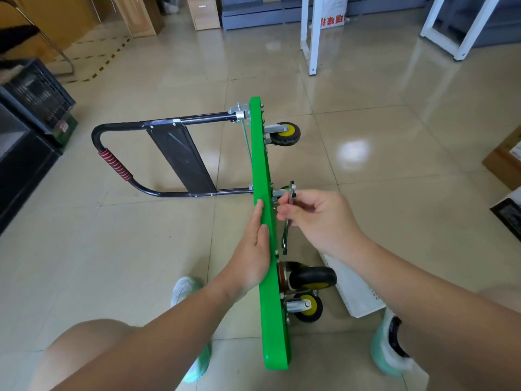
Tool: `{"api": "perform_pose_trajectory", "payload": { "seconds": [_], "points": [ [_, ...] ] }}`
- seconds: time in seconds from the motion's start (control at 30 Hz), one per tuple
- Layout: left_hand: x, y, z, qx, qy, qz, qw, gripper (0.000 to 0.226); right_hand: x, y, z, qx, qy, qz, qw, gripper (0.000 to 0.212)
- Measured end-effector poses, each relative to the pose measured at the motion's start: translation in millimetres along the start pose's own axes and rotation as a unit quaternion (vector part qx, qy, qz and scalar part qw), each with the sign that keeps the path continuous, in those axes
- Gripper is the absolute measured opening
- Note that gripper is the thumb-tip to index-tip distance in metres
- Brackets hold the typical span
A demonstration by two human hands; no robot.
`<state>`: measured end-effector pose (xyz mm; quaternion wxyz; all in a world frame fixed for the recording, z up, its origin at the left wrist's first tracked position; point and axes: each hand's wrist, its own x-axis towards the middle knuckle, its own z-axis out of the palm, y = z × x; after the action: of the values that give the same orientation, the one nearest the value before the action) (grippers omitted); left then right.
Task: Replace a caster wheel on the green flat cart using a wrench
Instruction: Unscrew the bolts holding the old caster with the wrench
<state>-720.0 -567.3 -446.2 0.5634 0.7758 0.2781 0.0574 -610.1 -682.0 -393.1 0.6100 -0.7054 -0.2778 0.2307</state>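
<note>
Cart (275,334): three caster wheels (284,134); right hand (318,218) holds one wrench (285,241).

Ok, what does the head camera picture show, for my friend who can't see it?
A person steadies a green flat cart, tipped up on its edge on a tiled floor, with the left hand flat against its deck, while the right hand pinches a wrench at a caster mount. Its black handle sticks out left.

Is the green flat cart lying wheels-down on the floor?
No, the green flat cart stands on its edge, with the left hand pressed flat against it.
</note>
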Motion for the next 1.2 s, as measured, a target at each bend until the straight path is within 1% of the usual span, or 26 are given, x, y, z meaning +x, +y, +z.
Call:
{"api": "perform_pose_trajectory", "payload": {
  "seconds": [0.07, 0.13, 0.27, 0.7, 0.83, 0.93, 1.1, 1.2],
  "points": [
    [0.8, 0.0, 1.3, -0.007, -0.001, -0.001, 1.0, 0.054, 12.0, 0.1, -6.2, 0.03, -0.007, 0.036, 0.999, 0.023],
    [2.1, 0.0, 2.8, -0.007, -0.001, 0.002, 1.0, 0.054, 23.3, 0.3, -8.3, 0.05, -0.021, 0.069, 0.996, 0.016],
    [4.0, -1.1, 1.3, -0.008, -0.01, -0.003, 1.0, 0.053, 42.5, 5.0, -5.0, 0.06, -0.042, 0.105, 0.992, 0.007],
    [8.9, -6.5, -4.6, -0.004, -0.033, 0.009, 0.999, 0.055, 77.0, 27.0, 1.4, 0.064, -0.072, 0.185, 0.978, 0.015],
    [9.9, -5.9, -3.7, -0.006, -0.032, 0.017, 0.999, 0.055, 80.2, 38.7, 5.0, 0.066, -0.095, 0.209, 0.971, 0.017],
    [10.4, -8.0, -3.3, -0.005, -0.032, 0.022, 0.999, 0.055, 79.8, 43.2, 7.8, 0.065, -0.089, 0.212, 0.971, 0.022],
    [9.1, -7.8, -1.8, 0.004, -0.028, 0.029, 0.999, 0.055, 74.0, 39.8, 7.6, 0.048, -0.062, 0.185, 0.98, 0.015],
    [8.7, -7.3, -1.6, 0.005, -0.028, 0.027, 0.999, 0.055, 69.2, 39.0, 9.1, 0.02, -0.038, 0.171, 0.984, 0.016]
  ]
}}
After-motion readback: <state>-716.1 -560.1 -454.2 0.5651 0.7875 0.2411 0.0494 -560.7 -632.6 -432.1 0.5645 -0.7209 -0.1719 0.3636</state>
